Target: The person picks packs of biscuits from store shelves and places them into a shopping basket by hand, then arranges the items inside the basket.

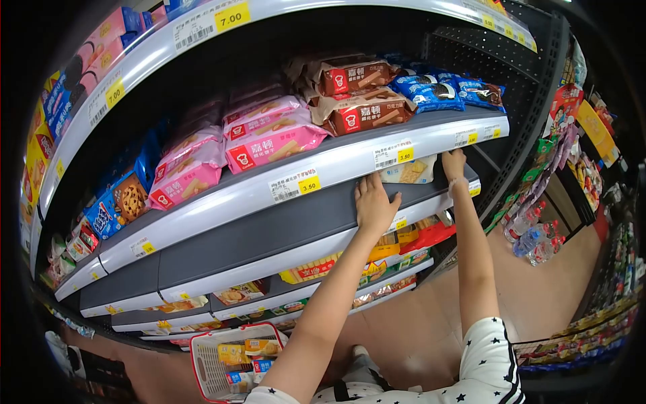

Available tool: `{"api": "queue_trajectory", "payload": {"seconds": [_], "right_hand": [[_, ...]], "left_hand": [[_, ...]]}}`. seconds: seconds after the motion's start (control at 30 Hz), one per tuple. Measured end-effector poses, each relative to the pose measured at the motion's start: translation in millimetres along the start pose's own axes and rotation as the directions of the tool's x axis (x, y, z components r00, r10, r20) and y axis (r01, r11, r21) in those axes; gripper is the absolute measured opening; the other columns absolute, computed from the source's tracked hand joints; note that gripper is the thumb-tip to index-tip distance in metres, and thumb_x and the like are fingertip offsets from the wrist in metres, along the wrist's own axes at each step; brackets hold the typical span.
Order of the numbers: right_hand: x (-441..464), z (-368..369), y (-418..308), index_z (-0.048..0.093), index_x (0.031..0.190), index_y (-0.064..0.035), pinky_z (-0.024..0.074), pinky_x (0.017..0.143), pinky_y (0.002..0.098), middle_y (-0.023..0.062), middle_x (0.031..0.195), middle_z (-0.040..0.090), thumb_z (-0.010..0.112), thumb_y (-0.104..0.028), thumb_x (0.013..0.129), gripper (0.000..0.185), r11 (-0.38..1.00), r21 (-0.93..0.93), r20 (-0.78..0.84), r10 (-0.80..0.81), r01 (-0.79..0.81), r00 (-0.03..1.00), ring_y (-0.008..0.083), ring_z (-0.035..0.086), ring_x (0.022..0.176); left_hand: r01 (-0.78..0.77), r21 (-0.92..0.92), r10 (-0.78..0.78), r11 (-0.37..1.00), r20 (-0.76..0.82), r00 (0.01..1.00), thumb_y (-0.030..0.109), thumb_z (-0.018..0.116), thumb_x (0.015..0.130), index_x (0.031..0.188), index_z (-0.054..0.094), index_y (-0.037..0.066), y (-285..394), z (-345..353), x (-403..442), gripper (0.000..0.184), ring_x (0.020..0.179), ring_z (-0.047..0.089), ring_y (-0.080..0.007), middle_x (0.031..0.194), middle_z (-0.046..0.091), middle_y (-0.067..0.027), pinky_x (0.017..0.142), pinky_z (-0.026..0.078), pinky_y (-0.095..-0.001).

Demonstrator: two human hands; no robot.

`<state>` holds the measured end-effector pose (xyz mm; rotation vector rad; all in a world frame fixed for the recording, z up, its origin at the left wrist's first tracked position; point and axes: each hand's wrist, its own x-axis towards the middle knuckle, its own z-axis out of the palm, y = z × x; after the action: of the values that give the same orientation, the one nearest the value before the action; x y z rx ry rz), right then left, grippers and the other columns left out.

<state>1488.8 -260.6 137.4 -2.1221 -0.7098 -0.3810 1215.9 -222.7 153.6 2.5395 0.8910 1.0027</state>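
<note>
A pale snack pack (410, 171) with a light-coloured print lies on the second shelf, partly hidden under the front rail of the shelf above. My left hand (375, 205) is open at the pack's left end, fingers stretched toward the back and thumb apart. It seems to touch the pack's edge, though contact is hard to make out. On the pack's right side is my right hand (455, 168), reaching in over the shelf (282, 229). Its fingertips are hidden by the upper rail, so any grip there does not show.
Pink wafer packs (274, 143), brown wafer packs (367, 111) and blue packs (428, 92) fill the upper shelf (336, 149). A red-rimmed white basket (202, 360) holding several snack packs stands on the floor below. Bottles (535, 232) stand at the right.
</note>
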Motion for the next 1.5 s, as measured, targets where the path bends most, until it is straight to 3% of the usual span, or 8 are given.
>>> {"api": "queue_trajectory", "payload": {"seconds": [0.03, 0.17, 0.5, 0.83, 0.93, 1.07, 1.17, 1.5], "right_hand": [[11.6, 5.7, 4.3, 0.050, 0.110, 0.0082, 0.0364, 0.091, 0.0443, 0.0234, 0.104, 0.054, 0.052, -0.026, 0.088, 0.040, 0.997, -0.075, 0.140, 0.045, -0.035, 0.989, 0.0386, 0.049, 0.099], [44.4, 23.5, 6.1, 0.050, 0.110, 0.0083, 0.0365, 0.091, 0.0442, 0.0234, 0.103, 0.054, 0.052, -0.025, 0.088, 0.040, 0.983, -0.176, 0.261, 0.097, -0.051, 0.960, 0.0384, 0.049, 0.099], [59.7, 24.3, 30.9, 0.050, 0.109, 0.0084, 0.0367, 0.091, 0.0440, 0.0234, 0.103, 0.054, 0.051, -0.025, 0.088, 0.039, 0.997, 0.021, 0.296, 0.067, -0.076, 0.953, 0.0379, 0.050, 0.099], [49.0, 29.2, 34.4, 0.051, 0.109, 0.0084, 0.0369, 0.091, 0.0437, 0.0234, 0.103, 0.055, 0.051, -0.024, 0.088, 0.039, 0.980, 0.188, 0.269, 0.007, -0.060, 0.963, 0.0374, 0.050, 0.098], [49.8, 29.1, 34.3, 0.051, 0.109, 0.0085, 0.0369, 0.091, 0.0437, 0.0234, 0.103, 0.055, 0.051, -0.024, 0.088, 0.038, 0.978, 0.200, 0.266, 0.000, -0.056, 0.964, 0.0372, 0.051, 0.098], [49.3, 30.5, 34.2, 0.051, 0.109, 0.0085, 0.0370, 0.091, 0.0436, 0.0233, 0.102, 0.055, 0.051, -0.023, 0.088, 0.038, 0.974, 0.221, 0.264, -0.003, -0.058, 0.964, 0.0370, 0.051, 0.098], [49.8, 31.9, 34.8, 0.051, 0.109, 0.0085, 0.0371, 0.091, 0.0435, 0.0233, 0.102, 0.055, 0.051, -0.023, 0.088, 0.038, 0.970, 0.237, 0.267, -0.009, -0.057, 0.964, 0.0368, 0.051, 0.098], [52.3, 34.4, 37.2, 0.051, 0.108, 0.0086, 0.0373, 0.091, 0.0432, 0.0233, 0.102, 0.055, 0.050, -0.022, 0.088, 0.037, 0.962, 0.270, 0.268, -0.023, -0.053, 0.963, 0.0363, 0.052, 0.098]], "left_hand": [[0.016, 0.006, -0.016, 1.000, -0.003, 1.000, 0.034, 0.065, 0.074, 0.132, 0.023, -0.005, 1.2, -0.3, 0.2, 0.082, 0.115, 0.040, -0.0349, 0.122, 0.044, -0.0238, 0.100, 0.028, -0.0422], [0.008, 0.027, -0.007, 1.000, -0.034, 0.999, 0.034, 0.065, 0.073, 0.130, 0.026, -0.004, 2.5, 2.3, 0.6, 0.079, 0.107, 0.044, -0.0322, 0.115, 0.048, -0.0206, 0.095, 0.031, -0.0402], [0.051, 0.069, -0.054, 0.996, 0.043, 0.998, 0.036, 0.064, 0.075, 0.126, 0.033, -0.004, 6.2, 1.6, 1.6, 0.072, 0.116, 0.038, -0.0329, 0.120, 0.044, -0.0214, 0.097, 0.028, -0.0413], [0.074, -0.043, -0.076, 0.996, -0.058, 0.995, 0.038, 0.071, 0.069, 0.125, 0.026, -0.007, 4.1, 0.4, 2.2, 0.084, 0.118, 0.033, -0.0431, 0.121, 0.039, -0.0288, 0.105, 0.020, -0.0463], [0.165, -0.178, -0.166, 0.970, 0.007, 0.986, 0.039, 0.073, 0.066, 0.125, 0.029, -0.006, 3.2, -2.5, 5.8, 0.086, 0.118, 0.034, -0.0418, 0.119, 0.041, -0.0282, 0.100, 0.025, -0.0438], [0.123, -0.305, -0.069, 0.944, 0.180, 0.981, 0.037, 0.074, 0.067, 0.112, 0.051, -0.003, -5.5, 1.1, 34.4, 0.065, 0.109, 0.047, -0.0348, 0.112, 0.054, -0.0221, 0.095, 0.033, -0.0390], [0.214, -0.494, -0.069, 0.843, 0.296, 0.953, 0.038, 0.072, 0.069, 0.114, 0.053, -0.001, -15.6, 13.0, 51.7, 0.062, 0.106, 0.051, -0.0306, 0.112, 0.056, -0.0190, 0.092, 0.037, -0.0371], [0.200, -0.290, -0.087, 0.936, 0.359, 0.929, 0.038, 0.069, 0.073, 0.118, 0.052, 0.001, -36.3, 30.0, 81.9, 0.060, 0.110, 0.050, -0.0283, 0.119, 0.053, -0.0177, 0.093, 0.036, -0.0363]]}}
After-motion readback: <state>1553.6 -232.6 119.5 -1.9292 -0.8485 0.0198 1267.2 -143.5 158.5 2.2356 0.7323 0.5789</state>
